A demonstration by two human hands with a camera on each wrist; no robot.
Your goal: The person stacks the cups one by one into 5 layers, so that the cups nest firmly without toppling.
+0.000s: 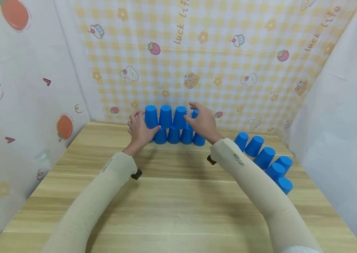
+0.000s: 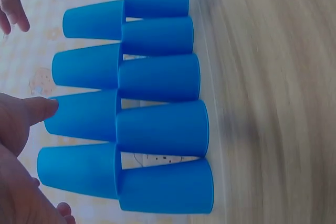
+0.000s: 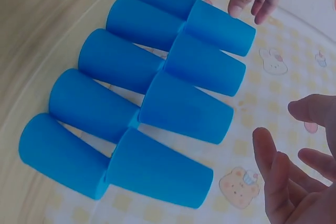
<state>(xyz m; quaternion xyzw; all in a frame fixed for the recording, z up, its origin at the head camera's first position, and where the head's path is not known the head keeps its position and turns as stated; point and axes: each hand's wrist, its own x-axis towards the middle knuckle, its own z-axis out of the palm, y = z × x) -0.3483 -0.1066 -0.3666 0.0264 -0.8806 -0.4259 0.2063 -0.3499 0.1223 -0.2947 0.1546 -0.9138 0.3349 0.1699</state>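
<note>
Upside-down blue cups stand in two tiers at the back of the table, several in the upper row [image 1: 165,117] resting across the joints of the lower row [image 1: 173,136]. My left hand [image 1: 141,130] is at the left end of the upper row, thumb spread in front and fingers beside the end cup [image 3: 220,27]. Loosely curved, the fingers of my right hand [image 1: 204,121] hold nothing. That hand is near the row's right end, partly covering the last upper cup in the head view; a gap separates it from the cups in the right wrist view.
More upside-down blue cups [image 1: 264,158] stand in an angled group on the right of the wooden table [image 1: 172,207], beside my right forearm. A yellow checked cloth [image 1: 216,63] hangs close behind the stack. White cloths [image 1: 339,105] enclose the sides.
</note>
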